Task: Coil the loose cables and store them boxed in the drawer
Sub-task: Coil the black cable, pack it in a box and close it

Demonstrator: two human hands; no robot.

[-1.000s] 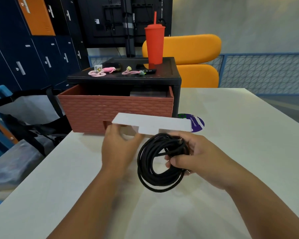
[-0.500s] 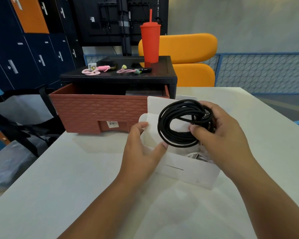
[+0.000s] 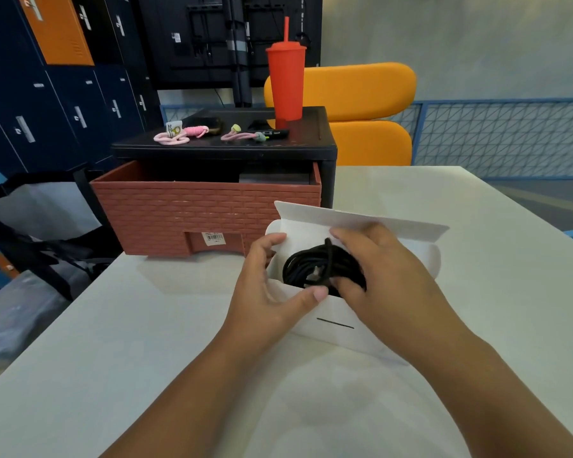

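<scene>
A coiled black cable (image 3: 306,269) sits partly inside an open white cardboard box (image 3: 338,320) on the table, the box lid (image 3: 361,219) standing up behind it. My right hand (image 3: 382,276) grips the coil from the right, fingers curled over it. My left hand (image 3: 265,282) holds the box's left side, thumb on the front wall. Behind the box stands a brick-patterned red drawer (image 3: 179,213), pulled open from a black cabinet (image 3: 232,150).
On the cabinet top stand a red tumbler with a straw (image 3: 286,77) and pink coiled cords (image 3: 182,133). An orange chair (image 3: 361,110) sits behind. The white table (image 3: 146,342) has its left edge near dark bags (image 3: 30,226) on the floor.
My right hand has lowered the coiled cable from above the box down into it. My left hand moved from the lid to the box's left wall.
</scene>
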